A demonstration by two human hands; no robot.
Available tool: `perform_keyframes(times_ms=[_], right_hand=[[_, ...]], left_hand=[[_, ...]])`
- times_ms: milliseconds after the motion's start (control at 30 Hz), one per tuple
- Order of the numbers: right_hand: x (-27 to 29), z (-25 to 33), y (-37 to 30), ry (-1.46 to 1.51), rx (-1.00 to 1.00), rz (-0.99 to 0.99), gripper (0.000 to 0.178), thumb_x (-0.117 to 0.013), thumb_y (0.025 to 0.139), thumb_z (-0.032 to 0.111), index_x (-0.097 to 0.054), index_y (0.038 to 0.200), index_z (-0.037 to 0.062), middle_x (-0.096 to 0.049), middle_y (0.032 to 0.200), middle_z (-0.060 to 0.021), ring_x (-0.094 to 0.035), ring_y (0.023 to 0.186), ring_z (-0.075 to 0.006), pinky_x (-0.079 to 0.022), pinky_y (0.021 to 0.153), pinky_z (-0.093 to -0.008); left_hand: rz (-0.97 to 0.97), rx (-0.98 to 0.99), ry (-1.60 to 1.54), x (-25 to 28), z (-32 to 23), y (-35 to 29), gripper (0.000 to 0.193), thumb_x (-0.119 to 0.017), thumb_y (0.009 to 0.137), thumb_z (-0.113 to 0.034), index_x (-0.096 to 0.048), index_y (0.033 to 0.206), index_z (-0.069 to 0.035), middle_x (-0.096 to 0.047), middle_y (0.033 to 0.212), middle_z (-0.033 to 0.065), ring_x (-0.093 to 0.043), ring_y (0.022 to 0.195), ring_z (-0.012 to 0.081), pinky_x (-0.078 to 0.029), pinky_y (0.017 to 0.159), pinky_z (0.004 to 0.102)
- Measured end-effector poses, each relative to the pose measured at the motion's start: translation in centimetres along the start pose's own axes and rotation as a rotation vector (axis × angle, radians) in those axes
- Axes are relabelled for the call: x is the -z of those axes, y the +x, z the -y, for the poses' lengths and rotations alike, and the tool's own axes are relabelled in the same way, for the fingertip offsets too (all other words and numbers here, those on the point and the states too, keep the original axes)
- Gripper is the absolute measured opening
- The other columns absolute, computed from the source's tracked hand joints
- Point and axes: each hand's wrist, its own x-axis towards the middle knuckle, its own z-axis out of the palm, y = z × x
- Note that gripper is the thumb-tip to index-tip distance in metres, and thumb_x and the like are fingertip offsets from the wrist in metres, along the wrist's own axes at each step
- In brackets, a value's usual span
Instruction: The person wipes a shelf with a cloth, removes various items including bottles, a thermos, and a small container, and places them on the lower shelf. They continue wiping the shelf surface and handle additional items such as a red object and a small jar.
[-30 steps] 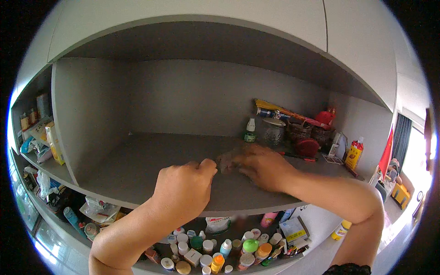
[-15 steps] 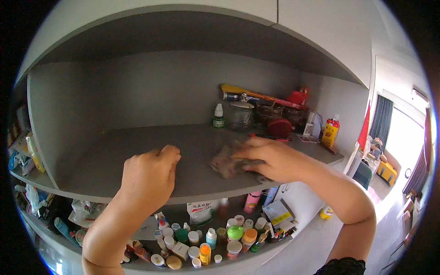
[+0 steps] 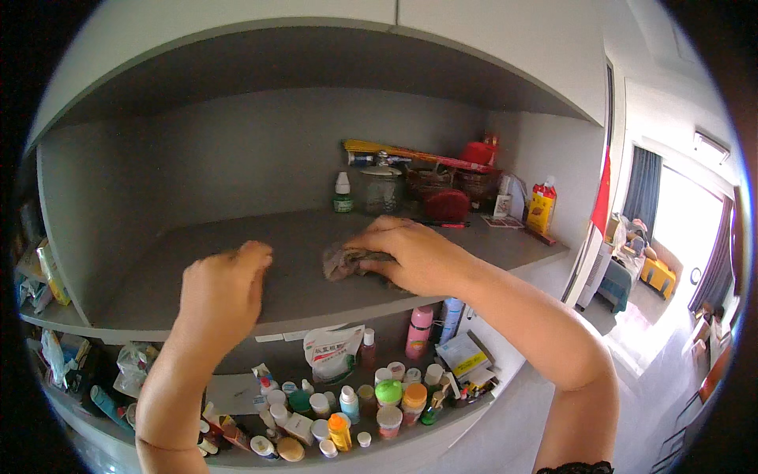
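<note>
My right hand presses a crumpled grey-brown cloth flat onto the grey shelf board; the cloth sticks out to the left of my fingers. My left hand is curled into a loose fist and rests on the front edge of the same shelf, a little to the left of the cloth, holding nothing that I can see. Both forearms rise from the lower edge of the picture.
At the shelf's back right stand a small green-and-white bottle, a glass jar, red items and a yellow packet. The lower shelf is crowded with several bottles, jars and a white pouch. A bright window is at right.
The view has swung left and closer to the shelf. My right hand with the cloth has slid along the board, and my left hand has stayed on the front edge.
</note>
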Motion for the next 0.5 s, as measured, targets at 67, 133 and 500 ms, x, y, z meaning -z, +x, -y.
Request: perform_keyframes(times_ms=[67,133,500], right_hand=[[1.8,-0.1,-1.2,0.113,0.025,-0.028,0.03,-0.06,0.088,0.014,-0.062,0.117,0.0091,-0.061,0.109,-0.0162,-0.058,0.104,-0.0316,-0.046,0.091,-0.0394],[5.5,-2.8,-3.8,0.016,0.045,-0.19,0.029,-0.059,0.088,0.02,-0.062,0.116,0.0107,-0.062,0.105,-0.0193,-0.059,0.103,-0.0355,-0.047,0.089,-0.0421],[9.1,-14.0,-8.0,-0.03,-0.292,-0.432,0.036,-0.057,0.089,0.023,-0.058,0.119,0.0016,-0.061,0.11,-0.0247,-0.056,0.106,-0.0405,-0.043,0.094,-0.0433]], left_hand=[[0.035,0.032,-0.006,0.9,-0.4,0.2,0.014,-0.058,0.085,-0.006,-0.064,0.098,-0.003,-0.066,0.084,0.0197,-0.065,0.077,0.038,-0.052,0.064,0.0416],[0.055,0.054,-0.034,0.6,-0.6,0.5,0.015,-0.057,0.086,-0.006,-0.065,0.098,-0.001,-0.067,0.086,0.0193,-0.065,0.08,0.0376,-0.051,0.069,0.0408],[0.636,-0.187,-0.058,-11.7,-11.0,16.2,0.027,-0.06,0.088,-0.029,-0.069,0.101,-0.008,-0.067,0.098,0.0167,-0.062,0.093,0.0368,-0.048,0.083,0.0471]])
